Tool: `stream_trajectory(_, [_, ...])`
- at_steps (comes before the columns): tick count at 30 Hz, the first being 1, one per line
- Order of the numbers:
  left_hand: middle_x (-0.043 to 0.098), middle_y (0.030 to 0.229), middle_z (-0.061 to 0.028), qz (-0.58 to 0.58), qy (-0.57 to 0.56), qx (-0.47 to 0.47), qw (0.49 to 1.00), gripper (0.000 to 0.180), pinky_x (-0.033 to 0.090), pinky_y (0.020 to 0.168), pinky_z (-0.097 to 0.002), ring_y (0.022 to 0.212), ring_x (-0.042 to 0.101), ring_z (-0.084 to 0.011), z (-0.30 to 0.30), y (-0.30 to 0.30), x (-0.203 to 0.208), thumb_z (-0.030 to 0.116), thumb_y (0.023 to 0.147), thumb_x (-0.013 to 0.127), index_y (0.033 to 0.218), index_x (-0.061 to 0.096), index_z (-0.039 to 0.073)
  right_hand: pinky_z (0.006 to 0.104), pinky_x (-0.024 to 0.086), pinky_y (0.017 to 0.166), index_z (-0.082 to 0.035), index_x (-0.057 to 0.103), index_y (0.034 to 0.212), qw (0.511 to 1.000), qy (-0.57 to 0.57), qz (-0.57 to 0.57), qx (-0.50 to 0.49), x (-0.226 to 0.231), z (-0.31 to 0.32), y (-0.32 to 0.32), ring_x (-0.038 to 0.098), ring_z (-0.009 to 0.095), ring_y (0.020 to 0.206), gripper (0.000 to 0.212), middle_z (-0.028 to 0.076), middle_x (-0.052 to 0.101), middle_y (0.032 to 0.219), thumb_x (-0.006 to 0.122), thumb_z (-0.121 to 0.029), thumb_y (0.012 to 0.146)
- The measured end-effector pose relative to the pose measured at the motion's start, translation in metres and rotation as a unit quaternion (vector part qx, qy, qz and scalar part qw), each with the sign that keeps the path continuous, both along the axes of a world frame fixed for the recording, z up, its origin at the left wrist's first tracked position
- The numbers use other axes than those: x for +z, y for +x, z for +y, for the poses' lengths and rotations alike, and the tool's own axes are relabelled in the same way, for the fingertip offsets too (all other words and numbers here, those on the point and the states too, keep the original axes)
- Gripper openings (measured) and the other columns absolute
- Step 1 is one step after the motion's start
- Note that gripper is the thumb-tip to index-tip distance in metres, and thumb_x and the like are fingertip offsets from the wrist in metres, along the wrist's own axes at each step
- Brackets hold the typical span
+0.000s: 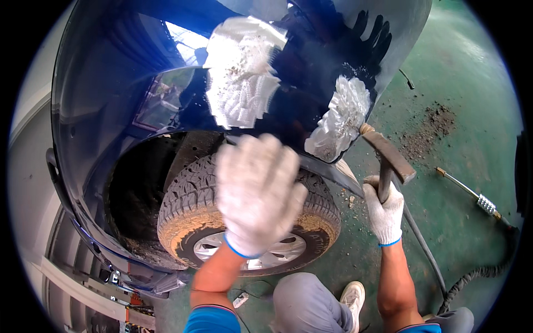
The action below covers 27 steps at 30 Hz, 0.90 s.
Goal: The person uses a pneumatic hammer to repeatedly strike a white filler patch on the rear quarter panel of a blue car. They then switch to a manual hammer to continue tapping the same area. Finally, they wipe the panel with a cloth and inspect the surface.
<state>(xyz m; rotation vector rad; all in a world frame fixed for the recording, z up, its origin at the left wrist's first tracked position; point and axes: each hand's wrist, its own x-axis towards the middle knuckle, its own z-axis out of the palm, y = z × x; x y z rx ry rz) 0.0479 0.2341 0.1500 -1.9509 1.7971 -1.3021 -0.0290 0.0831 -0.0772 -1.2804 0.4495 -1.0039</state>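
Right hand clamped on the hammer, head near the lower bare patch on the panel. Left hand blurred over the tyre; can't tell its grip. Probably panel beating; next hit needs left clear.

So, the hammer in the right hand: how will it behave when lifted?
Hammer: likely heavy for its size, given the thick, blocky head. Probably head-heavy, as the right hand grips only the handle. Likely stiff; the visible handle looks straight.
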Motion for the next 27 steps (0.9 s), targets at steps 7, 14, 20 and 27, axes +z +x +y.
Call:
stream_trajectory(7, [0.04, 0.17, -0.0203, -0.141, -0.065, 0.116, 0.981, 0.083, 0.019, 0.128, -0.0636, 0.159, 0.033, -0.0421, -0.023, 0.031, 0.051, 0.044, 0.091, 0.077, 0.159, 0.05, 0.004, 0.0338, 0.055, 0.074, 0.0, 0.075, 0.105, 0.999, 0.01, -0.046, -0.003, -0.011, -0.003, 0.012, 0.065, 0.014, 0.074, 0.013, 0.007, 0.072, 0.082, 0.071, -0.007, 0.096])
stream_trajectory(14, [0.046, 0.163, -0.0256, -0.121, 0.005, 0.137, 0.983, 0.083, 0.021, 0.128, -0.0636, 0.154, 0.039, -0.0453, -0.041, 0.021, 0.036, 0.043, 0.091, 0.077, 0.158, 0.049, 0.001, 0.0381, 0.058, 0.075, -0.004, 0.074, 0.111, 0.995, -0.088, 0.005, 0.053, -0.016, 0.008, 0.025, 0.075, 0.036, 0.081, 0.02, 0.02, 0.073, 0.089, 0.073, -0.007, 0.09])
stream_trajectory(20, [0.048, 0.162, -0.0253, -0.078, 0.055, 0.12, 0.988, 0.083, 0.023, 0.126, -0.0655, 0.153, 0.04, -0.0476, -0.034, 0.021, 0.02, 0.04, 0.089, 0.08, 0.157, 0.051, 0.003, 0.0389, 0.057, 0.072, -0.006, 0.074, 0.11, 0.987, -0.155, 0.018, 0.028, -0.019, 0.007, 0.032, 0.074, 0.038, 0.08, 0.018, 0.018, 0.073, 0.087, 0.074, -0.01, 0.093])
stream_trajectory(27, [0.053, 0.16, -0.0203, -0.163, 0.028, 0.127, 0.978, 0.076, 0.026, 0.128, -0.0587, 0.151, 0.045, -0.0398, -0.051, 0.011, 0.055, 0.037, 0.088, 0.081, 0.153, 0.056, 0.004, 0.036, 0.057, 0.073, -0.005, 0.075, 0.112, 0.993, -0.11, 0.017, 0.042, -0.017, 0.004, 0.029, 0.074, 0.031, 0.075, 0.018, 0.019, 0.072, 0.087, 0.071, -0.008, 0.095])
